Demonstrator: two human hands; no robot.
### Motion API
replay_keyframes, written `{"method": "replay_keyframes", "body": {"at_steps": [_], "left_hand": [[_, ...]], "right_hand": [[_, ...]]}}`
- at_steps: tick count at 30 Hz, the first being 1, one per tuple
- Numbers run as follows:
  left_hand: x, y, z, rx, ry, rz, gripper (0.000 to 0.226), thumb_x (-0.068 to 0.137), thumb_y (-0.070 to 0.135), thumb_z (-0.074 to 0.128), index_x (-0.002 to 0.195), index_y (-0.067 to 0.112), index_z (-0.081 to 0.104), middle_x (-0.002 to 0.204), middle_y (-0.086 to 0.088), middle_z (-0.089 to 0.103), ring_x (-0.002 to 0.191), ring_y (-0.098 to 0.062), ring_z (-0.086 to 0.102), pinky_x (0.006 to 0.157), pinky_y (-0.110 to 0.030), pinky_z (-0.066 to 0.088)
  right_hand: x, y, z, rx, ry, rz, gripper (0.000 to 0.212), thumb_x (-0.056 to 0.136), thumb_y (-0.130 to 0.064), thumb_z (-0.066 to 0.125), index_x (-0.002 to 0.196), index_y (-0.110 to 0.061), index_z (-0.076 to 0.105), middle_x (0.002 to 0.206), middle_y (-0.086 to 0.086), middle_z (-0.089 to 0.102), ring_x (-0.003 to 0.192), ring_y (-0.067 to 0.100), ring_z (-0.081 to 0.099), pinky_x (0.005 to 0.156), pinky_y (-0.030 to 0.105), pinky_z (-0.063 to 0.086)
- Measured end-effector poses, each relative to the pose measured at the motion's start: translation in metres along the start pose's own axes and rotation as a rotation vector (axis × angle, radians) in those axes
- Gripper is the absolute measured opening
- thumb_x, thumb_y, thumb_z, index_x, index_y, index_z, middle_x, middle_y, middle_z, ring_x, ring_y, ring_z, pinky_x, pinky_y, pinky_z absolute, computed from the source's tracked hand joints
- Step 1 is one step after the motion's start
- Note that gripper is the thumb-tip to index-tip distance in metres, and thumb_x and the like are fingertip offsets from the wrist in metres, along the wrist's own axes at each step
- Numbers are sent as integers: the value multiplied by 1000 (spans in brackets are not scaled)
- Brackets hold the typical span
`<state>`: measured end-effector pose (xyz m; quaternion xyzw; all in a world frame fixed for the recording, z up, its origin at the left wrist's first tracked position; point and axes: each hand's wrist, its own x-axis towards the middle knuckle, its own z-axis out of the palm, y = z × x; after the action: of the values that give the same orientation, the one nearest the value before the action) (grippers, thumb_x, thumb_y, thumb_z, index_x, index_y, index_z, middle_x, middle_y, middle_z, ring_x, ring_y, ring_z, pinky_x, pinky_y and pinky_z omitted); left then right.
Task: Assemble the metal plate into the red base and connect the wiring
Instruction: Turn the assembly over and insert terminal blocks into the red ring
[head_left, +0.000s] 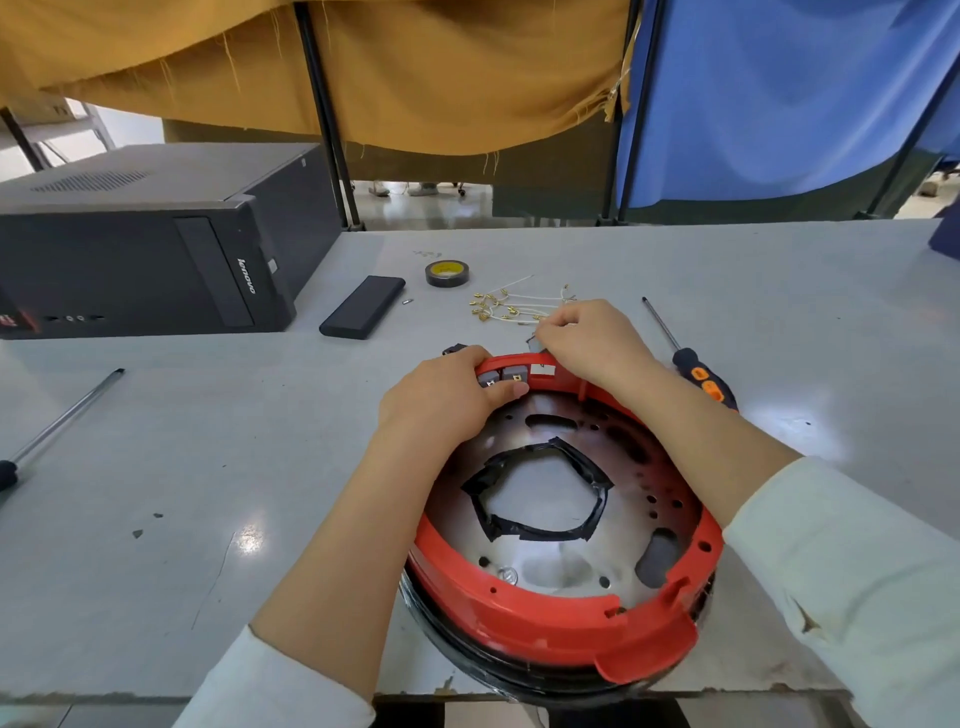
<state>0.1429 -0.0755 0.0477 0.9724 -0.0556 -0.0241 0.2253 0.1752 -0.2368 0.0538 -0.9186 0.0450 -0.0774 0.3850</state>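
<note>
Gripping one red base (545, 631): two hands, left hand (441, 400), right hand (592, 338).

A: Where is the base (561, 631) sitting?
B: At the table's (156, 467) near edge, the metal plate (644, 467) lying inside it. Both hands are resting at its far rim, left hand (441, 405) beside right hand (592, 338).
A: Behind that?
B: Loose wires (511, 306), then a tape roll (446, 273). A computer tower (156, 244) is standing far left; a screwdriver (691, 358) is lying to the right.

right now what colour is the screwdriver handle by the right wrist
Black with orange patches, on the screwdriver handle; head view.
</note>
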Motion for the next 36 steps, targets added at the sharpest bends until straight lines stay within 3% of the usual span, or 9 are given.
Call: {"method": "replay_keyframes", "body": {"at_steps": [3,5,8,11,13,17,24,36], "left_hand": [[-5,0,1,70,-7,20,50,90,65,46,126,30,50,118,-5,62,108,-29,58,86,-37,47],[-4,1,-5,81,-97,41,61,89,65,49,137,27,43,127,-8,59,114,-30,56,95,-39,46],[10,5,-22,98,-303,6,94,80,76,47,153,22,23,144,-7,49,129,-27,47,102,-36,36],[21,15,-24,27,-273,99,106,73,74,60,156,26,12,149,0,45,134,-22,45,101,-33,34],[23,20,-11,-45,-198,197,96,74,59,74,150,24,27,141,2,51,128,-19,50,101,-32,39],[27,13,-1,-105,-153,238,67,73,51,78,129,25,52,110,8,61,106,-16,58,85,-29,44],[27,9,-2,-98,-105,255,58,70,45,81,120,25,57,95,9,56,90,-14,54,73,-28,39],[25,9,-2,-34,-81,285,52,72,43,80,117,26,59,102,7,58,94,-15,54,77,-29,43]], "right_hand": [[0,0,1,-64,-26,0,23,77,-30,57,85,-15,72,88,3,71,86,20,63,77,34,51],[0,0,1,-110,-40,-10,25,77,-31,56,87,-15,71,89,4,70,84,20,63,73,32,50],[0,-1,1,-111,-54,12,19,76,-33,56,84,-20,67,84,-4,67,76,12,59,65,29,44],[2,-1,0,-83,-64,27,9,76,-34,58,75,-26,57,77,-12,61,75,10,57,65,30,44],[2,0,1,-66,-64,20,13,77,-36,61,73,-24,56,76,-11,62,75,12,59,68,31,45],[0,0,-1,37,-76,-7,22,78,-36,68,66,-23,54,75,-5,65,70,15,60,65,30,47],[-1,2,-2,6,-87,-45,26,79,-42,68,66,-23,57,67,-8,58,66,12,54,64,30,44],[-6,1,-7,47,-96,-60,15,84,-33,66,73,-22,65,67,-9,57,66,9,54,61,27,43]]}}
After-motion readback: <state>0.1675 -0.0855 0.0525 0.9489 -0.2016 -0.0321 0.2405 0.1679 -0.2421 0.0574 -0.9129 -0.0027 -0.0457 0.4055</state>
